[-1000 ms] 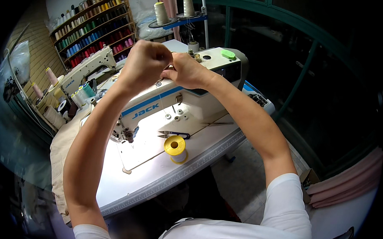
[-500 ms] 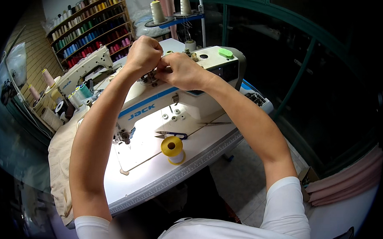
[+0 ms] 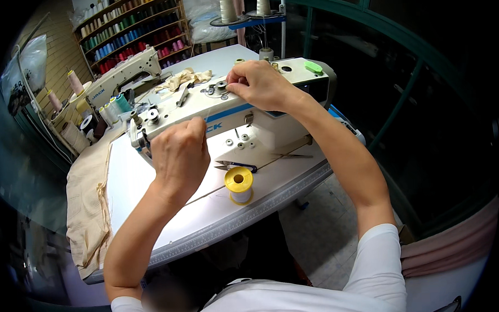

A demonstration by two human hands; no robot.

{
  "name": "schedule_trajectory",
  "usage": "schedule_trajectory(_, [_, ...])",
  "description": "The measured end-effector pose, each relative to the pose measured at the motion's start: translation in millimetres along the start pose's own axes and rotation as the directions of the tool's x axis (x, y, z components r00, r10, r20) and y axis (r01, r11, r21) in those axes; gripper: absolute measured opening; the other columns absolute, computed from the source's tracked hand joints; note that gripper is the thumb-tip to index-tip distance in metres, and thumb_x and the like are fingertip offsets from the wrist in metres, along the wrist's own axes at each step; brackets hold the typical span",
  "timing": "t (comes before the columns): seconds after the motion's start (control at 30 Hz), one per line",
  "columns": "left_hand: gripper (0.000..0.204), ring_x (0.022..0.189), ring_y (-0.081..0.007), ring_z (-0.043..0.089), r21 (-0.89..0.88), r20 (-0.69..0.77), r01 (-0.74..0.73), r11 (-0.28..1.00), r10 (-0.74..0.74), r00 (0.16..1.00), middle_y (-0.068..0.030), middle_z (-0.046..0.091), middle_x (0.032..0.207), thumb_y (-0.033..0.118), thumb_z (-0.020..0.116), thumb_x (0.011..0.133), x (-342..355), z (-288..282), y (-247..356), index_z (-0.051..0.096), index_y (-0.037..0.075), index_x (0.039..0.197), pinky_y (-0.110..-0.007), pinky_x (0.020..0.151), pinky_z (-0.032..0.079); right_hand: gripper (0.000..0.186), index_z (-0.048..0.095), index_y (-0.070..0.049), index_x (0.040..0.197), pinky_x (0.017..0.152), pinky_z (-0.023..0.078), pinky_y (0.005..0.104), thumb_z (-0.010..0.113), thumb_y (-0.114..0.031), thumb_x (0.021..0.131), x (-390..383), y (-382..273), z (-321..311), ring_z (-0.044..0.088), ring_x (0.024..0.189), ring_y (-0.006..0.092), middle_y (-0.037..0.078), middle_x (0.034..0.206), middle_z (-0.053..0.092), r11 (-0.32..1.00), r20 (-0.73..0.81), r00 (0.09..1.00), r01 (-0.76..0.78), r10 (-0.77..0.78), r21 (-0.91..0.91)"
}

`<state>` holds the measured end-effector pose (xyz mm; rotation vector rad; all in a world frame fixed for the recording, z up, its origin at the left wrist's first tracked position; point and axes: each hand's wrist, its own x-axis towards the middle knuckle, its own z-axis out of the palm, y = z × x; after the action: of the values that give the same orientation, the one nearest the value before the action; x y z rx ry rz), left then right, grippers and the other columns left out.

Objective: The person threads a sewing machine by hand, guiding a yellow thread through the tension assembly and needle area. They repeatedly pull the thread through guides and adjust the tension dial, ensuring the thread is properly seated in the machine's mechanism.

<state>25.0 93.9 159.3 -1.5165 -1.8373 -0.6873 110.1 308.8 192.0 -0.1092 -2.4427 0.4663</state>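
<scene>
A white and blue sewing machine (image 3: 187,111) stands across the table. My right hand (image 3: 261,87) is at the top of its arm, thumb and fingers pinched together beside a small round metal winder part (image 3: 220,85). In front of the machine's arm, lower and to the left, my left hand (image 3: 180,150) is closed with its back toward me. Whatever either hand pinches is too fine or hidden to make out. A yellow-ended spool of white thread (image 3: 240,192) stands upright near the table's front edge. Behind it lie dark-handled thread snips (image 3: 239,166).
Several small bobbins (image 3: 241,146) and a pair of tweezers (image 3: 293,156) lie on the machine bed. Beige cloth (image 3: 89,200) hangs over the table's left side. A second sewing machine (image 3: 120,78), cones on a thread stand (image 3: 255,18) and a thread rack (image 3: 130,33) are behind.
My left hand has come down and toward me from the machine's top, away from the right. My right hand stays by the top, still pinched. The view has shifted slightly.
</scene>
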Motion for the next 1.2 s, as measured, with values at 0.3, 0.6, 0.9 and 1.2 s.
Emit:
schedule_trajectory(0.3, [0.006, 0.054, -0.0092, 0.056, -0.594, 0.025, 0.225, 0.772, -0.261, 0.965, -0.008, 0.065, 0.064, 0.001, 0.068, 0.09, -31, 5, 27, 0.068, -0.004, 0.09, -0.025, 0.052, 0.044, 0.021, 0.071, -0.001, 0.094, 0.065, 0.053, 0.0322, 0.064, -0.021, 0.095, -38, -40, -7, 0.07, 0.081, 0.0244, 0.015, 0.096, 0.073, 0.965, -0.227, 0.938, -0.263, 0.26, 0.018])
schedule_trajectory(0.6, [0.012, 0.067, -0.022, 0.061, -0.783, -0.046, 0.03, 0.621, -0.106, 0.993, -0.0113, 0.065, 0.075, -0.005, 0.072, 0.082, -100, 9, 55, 0.069, -0.001, 0.094, -0.031, 0.054, 0.047, 0.031, 0.059, 0.005, 0.116, 0.048, 0.033, 0.0161, 0.049, -0.022, 0.106, -94, -84, 20, 0.04, 0.053, 0.0019, -0.003, 0.067, 0.052, 0.187, 0.231, 0.898, -0.317, 0.374, 0.93])
schedule_trajectory(0.9, [0.004, 0.068, -0.014, 0.059, -0.412, 0.228, 0.702, 0.581, -0.68, 0.697, -0.006, 0.067, 0.08, 0.003, 0.071, 0.085, -183, 29, -55, 0.068, 0.0, 0.086, -0.028, 0.064, 0.047, 0.031, 0.064, 0.007, 0.115, 0.045, 0.028, 0.0155, 0.049, -0.018, 0.105, -125, -104, 33, 0.037, 0.05, 0.0012, -0.001, 0.063, 0.054, 0.43, 0.147, 0.927, -0.295, 0.345, 0.853])
schedule_trajectory(1.2, [0.029, 0.095, -0.0365, 0.055, -0.146, 0.163, 0.556, 0.818, -0.534, 0.829, -0.0186, 0.056, 0.102, 0.004, 0.07, 0.081, -170, 105, -125, 0.057, -0.001, 0.106, -0.043, 0.083, 0.046, 0.031, 0.064, 0.007, 0.113, 0.046, 0.026, 0.0146, 0.049, -0.019, 0.105, -122, -109, 39, 0.037, 0.051, 0.0001, -0.001, 0.064, 0.055, 0.429, 0.156, 0.942, -0.278, 0.298, 0.859])
